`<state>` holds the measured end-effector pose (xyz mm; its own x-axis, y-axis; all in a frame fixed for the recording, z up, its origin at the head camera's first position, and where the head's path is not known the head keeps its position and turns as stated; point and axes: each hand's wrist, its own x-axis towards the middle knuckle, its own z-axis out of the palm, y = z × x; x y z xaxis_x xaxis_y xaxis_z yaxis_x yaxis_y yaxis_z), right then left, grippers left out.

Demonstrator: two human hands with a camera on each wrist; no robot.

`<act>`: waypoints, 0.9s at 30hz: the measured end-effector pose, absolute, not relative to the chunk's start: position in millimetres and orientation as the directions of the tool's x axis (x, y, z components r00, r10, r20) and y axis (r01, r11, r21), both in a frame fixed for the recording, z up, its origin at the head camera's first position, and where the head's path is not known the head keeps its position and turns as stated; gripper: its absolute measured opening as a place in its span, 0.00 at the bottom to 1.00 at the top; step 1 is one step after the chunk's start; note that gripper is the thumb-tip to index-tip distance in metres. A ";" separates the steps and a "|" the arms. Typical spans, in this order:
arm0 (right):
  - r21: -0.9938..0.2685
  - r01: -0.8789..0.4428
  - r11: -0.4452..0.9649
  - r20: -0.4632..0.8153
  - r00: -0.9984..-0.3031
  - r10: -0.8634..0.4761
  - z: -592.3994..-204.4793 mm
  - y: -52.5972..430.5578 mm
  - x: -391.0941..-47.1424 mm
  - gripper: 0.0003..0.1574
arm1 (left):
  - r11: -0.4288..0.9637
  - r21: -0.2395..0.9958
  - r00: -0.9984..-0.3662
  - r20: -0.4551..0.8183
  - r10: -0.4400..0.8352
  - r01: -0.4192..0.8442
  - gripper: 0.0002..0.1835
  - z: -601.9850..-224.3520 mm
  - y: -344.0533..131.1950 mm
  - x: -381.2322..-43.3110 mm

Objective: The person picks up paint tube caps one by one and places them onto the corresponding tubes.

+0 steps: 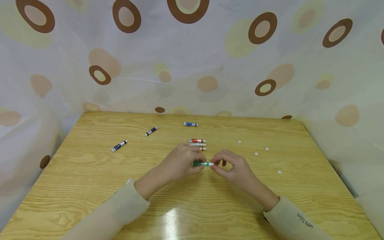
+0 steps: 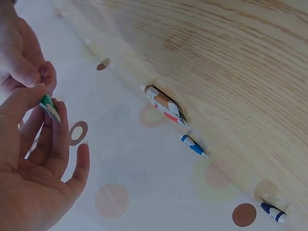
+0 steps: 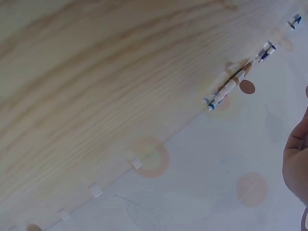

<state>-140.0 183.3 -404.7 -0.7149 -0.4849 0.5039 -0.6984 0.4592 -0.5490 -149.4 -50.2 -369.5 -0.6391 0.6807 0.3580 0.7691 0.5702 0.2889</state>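
A small green paint tube (image 1: 199, 164) lies level above the table's middle, its white tip pointing right. My left hand (image 1: 180, 161) pinches the tube's body between thumb and fingers; the left wrist view also shows the green tube (image 2: 49, 108) in that grip. At the tip, the thumb and forefinger of my right hand (image 1: 237, 166) pinch the white cap (image 1: 211, 164). Just beyond my left hand, a red tube (image 1: 197, 140), a white tube (image 1: 197, 144) and a brown tube (image 1: 204, 149) lie side by side, the brown one partly hidden by the hand.
A blue tube (image 1: 190, 124) lies near the table's back edge. Two dark tubes, one purplish (image 1: 151, 131) and one navy (image 1: 119, 146), lie apart on the left. Several small white caps (image 1: 256, 154) are scattered at right. A patterned sheet (image 1: 186, 63) hangs around the wooden table (image 1: 90, 173).
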 end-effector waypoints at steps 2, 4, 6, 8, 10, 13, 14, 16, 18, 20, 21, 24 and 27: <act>-0.557 -0.692 0.458 0.500 -0.720 -0.480 -405.1 183.3 -140.0 0.13 | 0.573 0.300 -0.647 0.349 0.678 0.763 0.05 -368.5 -50.0 -148.8; -0.565 -0.684 0.461 0.492 -0.728 -0.477 -405.8 183.2 -140.4 0.12 | 0.572 0.308 -0.650 0.345 0.677 0.760 0.05 -368.2 -50.1 -148.6; -0.571 -0.679 0.462 0.486 -0.733 -0.476 -406.6 183.1 -140.9 0.11 | 0.570 0.304 -0.646 0.349 0.679 0.763 0.05 -368.2 -50.3 -148.4; -0.574 -0.677 0.461 0.480 -0.734 -0.481 -407.5 183.2 -141.6 0.09 | 0.570 0.297 -0.643 0.352 0.680 0.766 0.05 -368.4 -50.5 -148.3; -0.576 -0.677 0.458 0.473 -0.733 -0.489 -407.7 183.4 -142.0 0.05 | 0.570 0.288 -0.639 0.354 0.683 0.769 0.05 -369.0 -50.7 -148.4; -0.576 -0.679 0.455 0.464 -0.730 -0.502 -407.4 184.0 -141.9 0.04 | 0.574 0.282 -0.639 0.349 0.685 0.769 0.05 -369.9 -51.2 -148.8; -0.573 -0.681 0.456 0.464 -0.728 -0.506 -407.2 184.2 -141.7 0.06 | 0.574 0.283 -0.640 0.348 0.685 0.769 0.05 -370.1 -51.7 -149.0; -0.560 -0.689 0.460 0.467 -0.721 -0.512 -407.0 184.8 -141.3 0.12 | 0.575 0.288 -0.643 0.346 0.683 0.766 0.05 -370.6 -52.8 -149.4; -0.535 -0.704 0.467 0.479 -0.708 -0.518 -407.4 185.2 -141.1 0.18 | 0.579 0.292 -0.648 0.343 0.680 0.761 0.05 -370.9 -53.9 -149.9; -0.509 -0.719 0.474 0.494 -0.695 -0.523 -407.9 185.3 -141.1 0.21 | 0.578 0.300 -0.651 0.343 0.677 0.759 0.05 -371.1 -54.7 -150.4; -0.497 -0.726 0.476 0.502 -0.688 -0.525 -408.3 185.3 -141.3 0.21 | 0.576 0.301 -0.650 0.347 0.676 0.760 0.05 -371.1 -54.9 -150.7; -0.471 -0.746 0.470 0.529 -0.666 -0.526 -409.3 184.8 -141.9 0.21 | 0.572 0.306 -0.649 0.350 0.676 0.761 0.05 -370.8 -55.2 -150.9; -0.455 -0.762 0.460 0.552 -0.647 -0.526 -409.8 184.5 -142.9 0.20 | 0.570 0.305 -0.646 0.350 0.678 0.763 0.04 -370.2 -55.1 -150.9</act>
